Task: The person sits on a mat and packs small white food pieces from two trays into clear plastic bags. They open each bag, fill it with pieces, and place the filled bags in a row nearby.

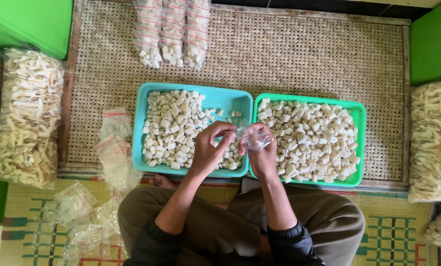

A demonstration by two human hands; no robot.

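Note:
My left hand [211,150] and my right hand [262,153] meet over the gap between two trays, both pinching a small clear plastic bag [255,139]. The bag looks crumpled and mostly empty. Under my left hand lies a blue tray [196,88] filled with small pale cubes. A green tray [359,113] to the right holds several more of the same cubes. Both trays rest on a woven bamboo mat [299,54].
Three filled strips of small bags [172,32] lie at the mat's far edge. Loose empty plastic bags [114,148] pile at the left near my knee. Large bags of pale strip snacks [30,116] [433,140] stand at both sides. Green containers [30,22] sit in the corners.

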